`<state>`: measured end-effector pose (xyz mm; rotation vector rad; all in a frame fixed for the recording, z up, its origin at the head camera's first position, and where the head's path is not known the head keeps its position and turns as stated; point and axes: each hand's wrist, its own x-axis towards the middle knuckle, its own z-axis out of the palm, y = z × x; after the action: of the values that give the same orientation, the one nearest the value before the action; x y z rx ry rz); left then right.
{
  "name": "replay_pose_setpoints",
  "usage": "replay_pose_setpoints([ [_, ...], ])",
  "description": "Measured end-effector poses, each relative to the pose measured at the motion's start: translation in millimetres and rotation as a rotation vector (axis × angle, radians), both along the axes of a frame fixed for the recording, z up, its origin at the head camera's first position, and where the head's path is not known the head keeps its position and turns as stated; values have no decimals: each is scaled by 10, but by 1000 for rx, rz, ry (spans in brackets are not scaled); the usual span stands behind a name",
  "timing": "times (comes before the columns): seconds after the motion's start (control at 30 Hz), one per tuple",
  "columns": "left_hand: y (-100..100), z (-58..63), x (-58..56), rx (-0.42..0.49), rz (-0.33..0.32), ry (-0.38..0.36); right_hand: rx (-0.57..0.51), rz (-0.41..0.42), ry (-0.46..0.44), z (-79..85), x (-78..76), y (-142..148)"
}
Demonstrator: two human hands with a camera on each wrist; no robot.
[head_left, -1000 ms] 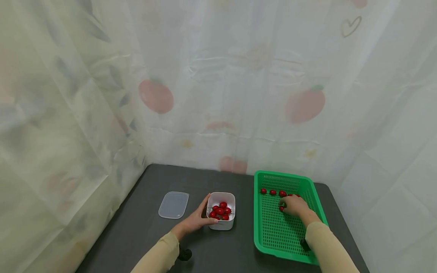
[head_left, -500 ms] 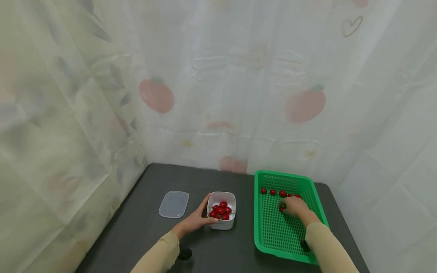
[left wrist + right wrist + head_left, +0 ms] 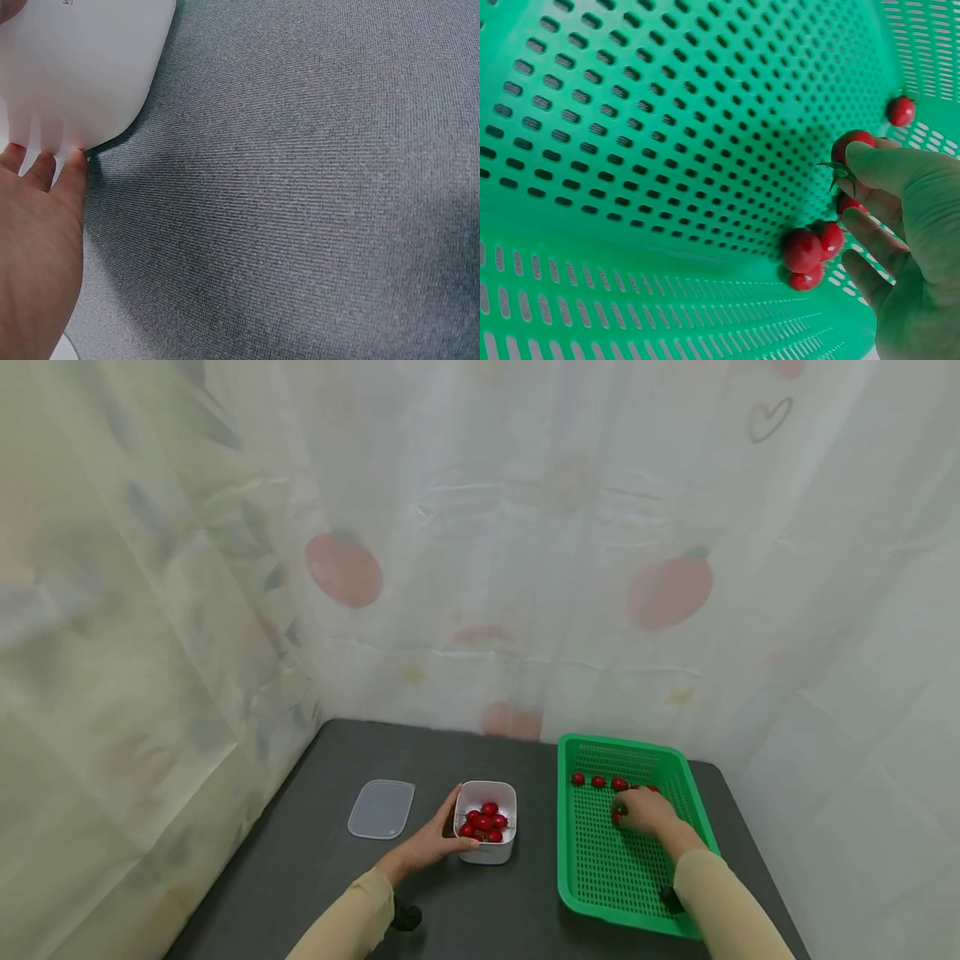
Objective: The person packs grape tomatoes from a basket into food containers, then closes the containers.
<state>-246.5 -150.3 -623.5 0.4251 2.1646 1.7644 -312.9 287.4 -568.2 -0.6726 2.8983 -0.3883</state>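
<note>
In the head view we count one white tub (image 3: 487, 854) with at least seven tomatoes (image 3: 483, 822) inside, one lid (image 3: 381, 810) and one green basket (image 3: 600, 877); the left hand (image 3: 427, 845) grips the tub. In the left wrist view we see three fingers (image 3: 71, 174) against its wall. In the right wrist view, the right hand (image 3: 919, 195) pinches one held tomato (image 3: 842, 144) inside the basket, near five loose tomatoes (image 3: 802, 250); we judge this the picking step, calling for a gentle, clear lift.

A dark table (image 3: 468, 910) is standing in what is looking like a makeshift curtained booth, for a fruit-printed curtain (image 3: 517, 568) is hanging behind it, a leaf-patterned drape (image 3: 161, 677) to its left and pale sheeting (image 3: 862, 735) to its right.
</note>
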Motion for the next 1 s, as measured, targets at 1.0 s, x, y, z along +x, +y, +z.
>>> replay_pose_setpoints([
  [1.0, -4, -21, 39, 25, 6, 9, -234, 160, 138, 762, 61, -661],
])
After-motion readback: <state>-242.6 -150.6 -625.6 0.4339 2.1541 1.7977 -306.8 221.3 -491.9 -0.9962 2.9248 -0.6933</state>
